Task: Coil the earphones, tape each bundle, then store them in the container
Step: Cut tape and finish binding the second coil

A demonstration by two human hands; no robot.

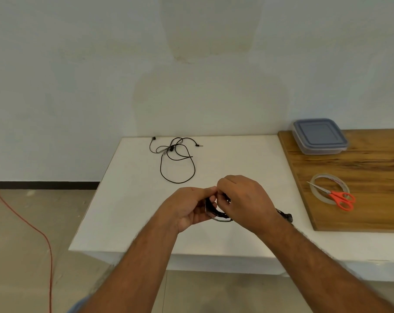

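both hands, left hand [192, 205] and right hand [243, 199], pinch the coiled earphone bundle [216, 212]; tape roll [330, 188] lies right, nearer the right hand.

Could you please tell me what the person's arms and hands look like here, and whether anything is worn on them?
Both forearms are bare up to the picture's lower edge, with visible hair and no sleeves. The left hand and right hand are ungloved; no watch, bracelet or ring shows on the visible sides. A bit of blue clothing shows at the bottom edge, beside the left arm.
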